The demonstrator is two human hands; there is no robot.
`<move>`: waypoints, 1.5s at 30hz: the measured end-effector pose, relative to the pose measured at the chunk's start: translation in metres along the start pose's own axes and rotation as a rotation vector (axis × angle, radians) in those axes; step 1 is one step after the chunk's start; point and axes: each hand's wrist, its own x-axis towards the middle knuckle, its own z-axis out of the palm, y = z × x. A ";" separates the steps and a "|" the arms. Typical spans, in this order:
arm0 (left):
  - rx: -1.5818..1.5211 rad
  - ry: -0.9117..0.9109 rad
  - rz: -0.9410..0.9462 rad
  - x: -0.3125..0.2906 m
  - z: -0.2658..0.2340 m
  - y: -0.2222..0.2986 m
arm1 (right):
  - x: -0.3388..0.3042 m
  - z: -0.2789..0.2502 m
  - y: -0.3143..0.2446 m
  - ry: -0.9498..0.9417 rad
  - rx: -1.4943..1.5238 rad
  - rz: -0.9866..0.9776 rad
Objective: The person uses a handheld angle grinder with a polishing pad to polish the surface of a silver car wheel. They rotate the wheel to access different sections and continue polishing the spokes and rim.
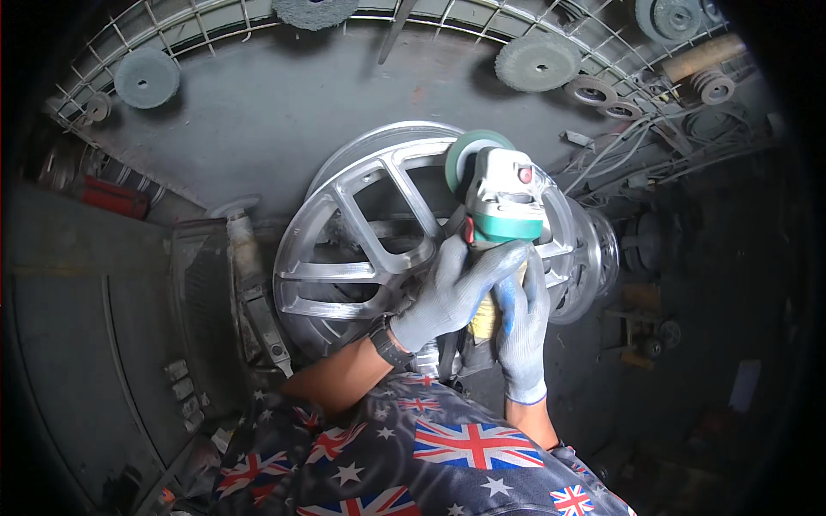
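Note:
An angle grinder point(508, 199) with a silver and green head is between my two gloved hands. My left hand point(447, 292) grips it just behind the head, and my right hand point(525, 322) closes around its body from the other side. Yellow material point(483, 320) shows on the body between the hands. The grinder's round green disc point(469, 155) overlaps the upper rim of a silver alloy car wheel point(379, 271); I cannot tell whether they touch. Hands and grinder hide part of the wheel's hub and right-hand spokes.
More alloy wheels point(598, 258) stand behind on the right. Above, a wire mesh rack point(215, 34) carries a grey abrasive disc point(147, 78) and several other discs. Cables point(615, 155) hang at the upper right. A metal stand point(262, 322) is left of the wheel.

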 end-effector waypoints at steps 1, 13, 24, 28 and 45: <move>-0.129 -0.030 -0.028 0.004 0.006 0.017 | 0.000 -0.003 0.004 0.009 -0.002 -0.023; -0.290 0.121 -0.119 -0.018 -0.022 0.024 | -0.002 0.020 0.008 -0.144 -0.078 -0.070; 0.386 0.033 0.236 -0.010 -0.018 -0.001 | 0.001 0.004 -0.003 -0.021 0.084 0.053; 0.060 0.167 -0.058 -0.018 -0.018 0.002 | -0.003 0.011 -0.002 -0.093 -0.128 -0.037; 0.506 0.054 0.554 -0.016 -0.012 0.014 | 0.001 0.010 -0.002 -0.054 -0.036 -0.031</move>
